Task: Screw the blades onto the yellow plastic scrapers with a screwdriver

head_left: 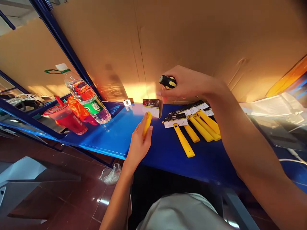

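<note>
My left hand (139,140) is closed around the yellow handle of a scraper (148,120), whose wide head is covered by a black-and-white printed card sleeve (152,108). Above and to the right, my right hand (184,83) grips a screwdriver (168,82) by its black-and-yellow handle. The screwdriver's shaft and tip are hidden behind the fingers, so I cannot tell whether it touches the scraper head. Several similar scrapers (184,140) with yellow handles and card-covered heads lie on the blue tabletop (158,153), right of my left hand and below my right.
On the left stand a water bottle (88,95) with a green label and a red drink cup (69,119). A small white block (128,102) sits near the cardboard backing (192,38). Blue frame posts (64,41) rise at left. A plastic bag (111,174) is on the floor.
</note>
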Demonstrator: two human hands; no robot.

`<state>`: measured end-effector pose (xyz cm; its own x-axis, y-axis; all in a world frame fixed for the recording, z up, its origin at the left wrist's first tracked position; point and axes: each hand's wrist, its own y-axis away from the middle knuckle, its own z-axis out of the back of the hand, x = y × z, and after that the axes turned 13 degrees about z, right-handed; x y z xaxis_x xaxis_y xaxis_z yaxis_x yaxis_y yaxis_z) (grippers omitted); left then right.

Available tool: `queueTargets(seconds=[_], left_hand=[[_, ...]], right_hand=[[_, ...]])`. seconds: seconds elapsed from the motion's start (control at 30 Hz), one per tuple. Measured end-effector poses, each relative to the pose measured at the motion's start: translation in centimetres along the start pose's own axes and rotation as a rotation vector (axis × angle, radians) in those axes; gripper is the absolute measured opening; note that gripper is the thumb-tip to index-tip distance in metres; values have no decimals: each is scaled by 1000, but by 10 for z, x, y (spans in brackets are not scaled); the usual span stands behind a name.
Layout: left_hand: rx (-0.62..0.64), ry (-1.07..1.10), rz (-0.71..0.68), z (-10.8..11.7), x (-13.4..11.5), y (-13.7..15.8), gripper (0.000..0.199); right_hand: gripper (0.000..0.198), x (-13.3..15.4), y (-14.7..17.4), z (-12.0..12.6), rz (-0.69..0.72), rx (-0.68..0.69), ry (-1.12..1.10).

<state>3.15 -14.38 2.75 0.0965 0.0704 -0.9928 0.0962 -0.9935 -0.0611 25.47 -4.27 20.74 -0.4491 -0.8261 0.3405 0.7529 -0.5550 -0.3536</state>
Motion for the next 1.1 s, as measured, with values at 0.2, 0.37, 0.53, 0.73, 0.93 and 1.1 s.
queueTargets(seconds=[0.2, 0.37, 0.53, 0.73, 0.93, 1.1], left_hand=[[-3, -485, -40, 0, 13, -16, 47], [112, -357, 41, -15, 13, -20, 42], [107, 123, 338, -7, -3, -15, 51], [157, 385, 536, 3, -10, -21, 40], [144, -12, 485, -8, -7, -22, 31], [116, -272, 300, -32, 6, -17, 28]], right_hand=[[33, -30, -4, 1, -124, 30, 45], [37, -69, -19, -11, -197, 108, 80], [39, -91, -30, -16, -258, 114, 47], [37, -108, -24, -11, -305, 75, 41], [43, -133, -11, -3, -220, 35, -87], [47, -111, -10, 7, -103, -16, -127]])
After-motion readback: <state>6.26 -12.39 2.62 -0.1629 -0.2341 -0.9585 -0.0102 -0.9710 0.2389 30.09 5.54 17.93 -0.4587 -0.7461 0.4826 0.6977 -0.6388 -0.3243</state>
